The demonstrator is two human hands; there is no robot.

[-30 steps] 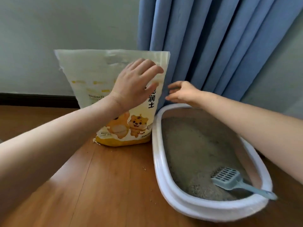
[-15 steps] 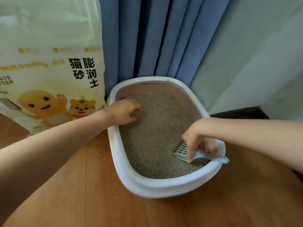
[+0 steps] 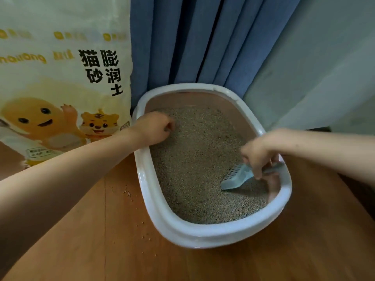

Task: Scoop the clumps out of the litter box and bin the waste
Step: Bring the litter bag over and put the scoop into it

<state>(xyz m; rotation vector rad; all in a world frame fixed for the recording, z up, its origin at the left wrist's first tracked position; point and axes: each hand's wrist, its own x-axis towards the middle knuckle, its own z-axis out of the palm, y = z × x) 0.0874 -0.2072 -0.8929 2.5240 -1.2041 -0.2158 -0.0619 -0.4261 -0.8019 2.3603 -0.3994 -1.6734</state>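
Standing on my wooden floor (image 3: 203,264), the litter bag (image 3: 60,88) touches the litter box (image 3: 203,236) rim; my left hand (image 3: 154,128) curls over that rim, my right hand (image 3: 257,153) grips the scoop (image 3: 236,176), tilted in litter near the right wall.

Open litter surface across the middle of the litter box (image 3: 142,175) — room to pass there. The left hand (image 3: 154,126) blocks the box's far-left corner, the right hand (image 3: 257,155) and scoop (image 3: 235,177) its near-right side. The litter bag (image 3: 65,78) stands touching the box's left, the curtain (image 3: 192,41) directly behind — bare floor (image 3: 121,240) left of and before it.
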